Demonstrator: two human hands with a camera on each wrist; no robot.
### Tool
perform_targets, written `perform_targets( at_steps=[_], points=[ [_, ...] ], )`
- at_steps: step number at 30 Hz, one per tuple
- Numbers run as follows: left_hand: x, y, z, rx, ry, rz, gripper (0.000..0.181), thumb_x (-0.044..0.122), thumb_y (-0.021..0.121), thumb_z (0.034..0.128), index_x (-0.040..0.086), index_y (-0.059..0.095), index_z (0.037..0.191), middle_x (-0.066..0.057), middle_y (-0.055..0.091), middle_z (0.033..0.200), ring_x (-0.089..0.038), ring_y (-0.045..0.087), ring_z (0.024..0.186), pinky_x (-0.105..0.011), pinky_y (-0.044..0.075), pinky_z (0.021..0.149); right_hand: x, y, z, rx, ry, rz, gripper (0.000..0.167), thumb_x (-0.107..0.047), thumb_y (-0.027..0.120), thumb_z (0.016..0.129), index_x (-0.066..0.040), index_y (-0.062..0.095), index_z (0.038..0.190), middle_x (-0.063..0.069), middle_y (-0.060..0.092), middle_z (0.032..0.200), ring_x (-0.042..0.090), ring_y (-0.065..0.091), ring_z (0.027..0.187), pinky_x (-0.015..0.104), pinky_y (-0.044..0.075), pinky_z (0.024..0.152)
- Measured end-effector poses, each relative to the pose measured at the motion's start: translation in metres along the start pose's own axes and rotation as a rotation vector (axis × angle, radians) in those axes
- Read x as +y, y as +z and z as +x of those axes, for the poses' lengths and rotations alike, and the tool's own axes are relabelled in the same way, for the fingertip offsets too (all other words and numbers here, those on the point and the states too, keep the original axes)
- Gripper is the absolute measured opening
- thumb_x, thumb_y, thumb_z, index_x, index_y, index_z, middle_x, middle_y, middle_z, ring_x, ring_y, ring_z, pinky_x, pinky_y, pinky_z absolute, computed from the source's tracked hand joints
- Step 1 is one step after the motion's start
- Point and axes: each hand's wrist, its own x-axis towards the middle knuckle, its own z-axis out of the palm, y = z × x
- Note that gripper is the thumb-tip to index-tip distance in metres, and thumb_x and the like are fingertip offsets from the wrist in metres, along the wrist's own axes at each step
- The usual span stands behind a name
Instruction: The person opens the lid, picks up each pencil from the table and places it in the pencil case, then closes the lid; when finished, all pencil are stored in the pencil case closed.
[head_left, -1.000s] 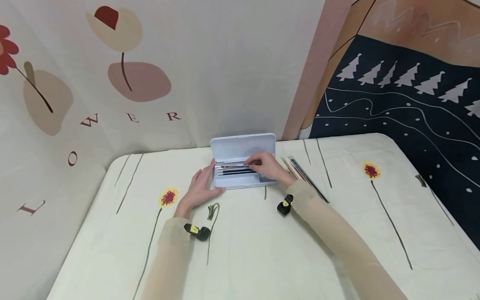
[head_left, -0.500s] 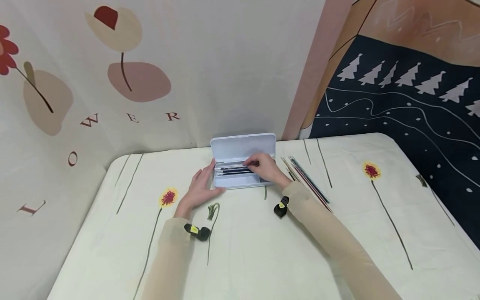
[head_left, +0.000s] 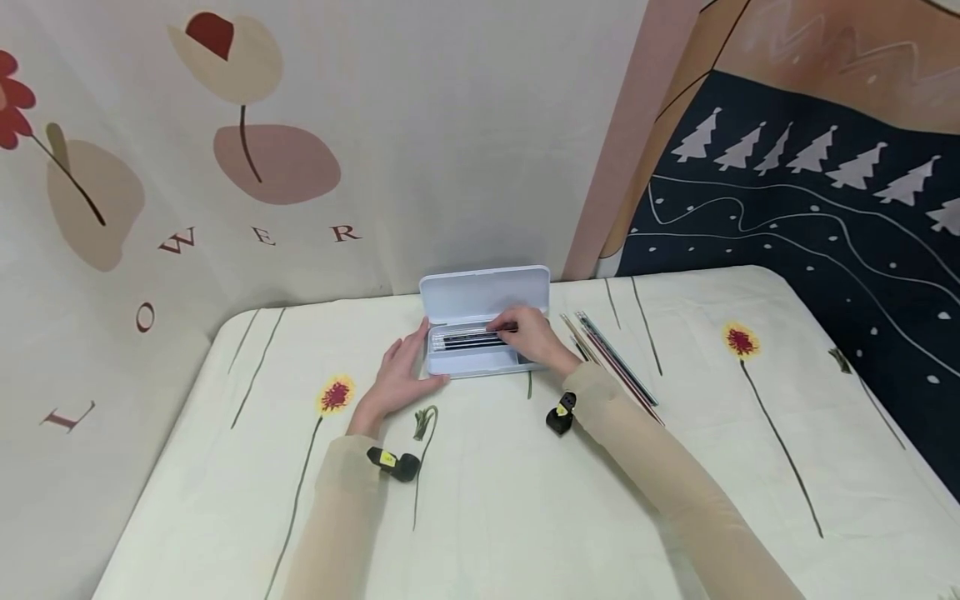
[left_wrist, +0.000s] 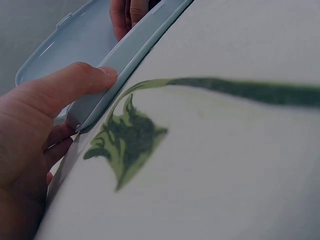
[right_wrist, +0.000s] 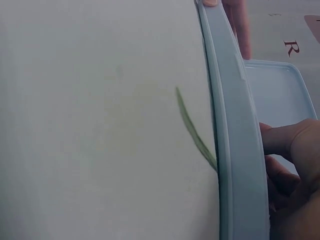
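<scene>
pale blue case [head_left: 468, 362], right fingers [head_left: 506, 317] inside

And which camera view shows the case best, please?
The head view: it shows the case open, its lid raised and pencils inside, though the right hand hides part. The wrist views show mainly its front wall and part of the lid; no pencil shows clearly there.

Seen from the head in bright, soft light, with faint shadows beside the sleeves [head_left: 660, 475] on the white tablecloth [head_left: 510, 500], wide-angle stretching toward the edges, and too little detail to separate the pencils [head_left: 465, 341] cleanly. Captured dimmer and bluish-grey from both wrists, with a thin glint on the pencil case lid [left_wrist: 80, 45] and heavy shade across the right hand [right_wrist: 306, 182].
</scene>
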Motion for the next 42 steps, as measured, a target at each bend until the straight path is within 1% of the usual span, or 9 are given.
perform_targets(
  at_steps=[6,9,13,18,24,31,35,38,42],
  points=[
    [0.001,0.000,0.000,0.000,-0.003,0.000,0.101,0.034,0.073,0.0823,0.005,0.009,0.155,-0.015,0.020,0.158,-0.031,0.020,0.143,-0.045,0.001,0.117,-0.001,-0.002,-0.002,0.038,0.046,0.028,0.016,0.007,0.063,0.086,0.003,0.073,0.098,0.013,0.069,0.097,0.023,0.062,0.086,0.030,0.052,0.075],
    [0.001,0.000,0.001,-0.004,-0.005,0.005,0.102,0.033,0.073,0.0821,0.005,0.008,0.155,-0.014,0.019,0.158,-0.030,0.020,0.143,-0.044,0.000,0.117,0.001,-0.004,-0.003,0.062,0.066,0.035,0.015,0.006,0.063,0.086,0.002,0.073,0.096,0.013,0.069,0.096,0.023,0.061,0.085,0.031,0.051,0.075],
    [0.002,-0.001,0.001,-0.008,-0.011,0.008,0.102,0.033,0.073,0.0819,0.006,0.007,0.155,-0.013,0.018,0.158,-0.030,0.019,0.143,-0.044,0.000,0.117,0.004,-0.009,-0.006,0.060,0.068,0.050,0.013,0.006,0.062,0.086,0.002,0.073,0.094,0.012,0.068,0.095,0.023,0.061,0.087,0.033,0.051,0.079],
    [0.003,-0.003,0.001,-0.001,0.001,0.015,0.102,0.032,0.073,0.0820,0.004,0.007,0.155,-0.015,0.019,0.158,-0.031,0.019,0.143,-0.045,0.001,0.117,0.007,-0.015,-0.009,0.019,0.054,0.048,0.015,0.007,0.061,0.085,0.003,0.073,0.093,0.013,0.070,0.095,0.024,0.062,0.087,0.034,0.051,0.080],
    [0.002,-0.002,0.001,0.004,0.004,0.008,0.102,0.033,0.073,0.0814,0.004,0.008,0.155,-0.015,0.019,0.158,-0.032,0.019,0.143,-0.045,0.001,0.117,0.007,-0.018,-0.012,-0.024,0.089,0.010,0.016,0.006,0.061,0.087,0.002,0.073,0.097,0.013,0.069,0.098,0.024,0.061,0.092,0.036,0.050,0.083],
    [0.000,0.000,0.001,0.005,-0.001,0.001,0.102,0.033,0.074,0.0814,0.005,0.008,0.155,-0.015,0.019,0.158,-0.031,0.019,0.143,-0.045,0.000,0.117,0.004,-0.021,-0.011,-0.088,0.101,-0.010,0.016,0.004,0.061,0.088,0.002,0.073,0.099,0.011,0.068,0.095,0.022,0.058,0.087,0.033,0.049,0.079],
    [0.000,0.000,0.000,0.014,0.007,-0.008,0.102,0.032,0.074,0.0811,0.004,0.009,0.155,-0.015,0.020,0.158,-0.032,0.020,0.143,-0.046,0.001,0.117,0.002,-0.023,-0.011,-0.125,0.093,-0.005,0.017,0.002,0.060,0.089,0.001,0.073,0.100,0.010,0.067,0.097,0.022,0.059,0.089,0.033,0.049,0.081],
    [0.001,0.000,0.000,0.011,0.009,-0.007,0.101,0.032,0.074,0.0814,0.004,0.010,0.155,-0.015,0.019,0.158,-0.033,0.019,0.143,-0.046,0.001,0.117,0.003,-0.023,-0.013,-0.108,0.096,0.003,0.017,0.001,0.060,0.090,0.000,0.073,0.100,0.010,0.067,0.099,0.022,0.059,0.091,0.033,0.049,0.083],
    [0.002,0.000,0.001,0.009,0.007,0.003,0.101,0.033,0.074,0.0817,0.004,0.010,0.155,-0.015,0.019,0.158,-0.033,0.019,0.143,-0.046,0.001,0.117,0.005,-0.029,-0.017,-0.036,0.083,0.047,0.016,0.001,0.059,0.090,0.001,0.073,0.098,0.011,0.069,0.100,0.023,0.061,0.092,0.034,0.049,0.085]
  ],
)
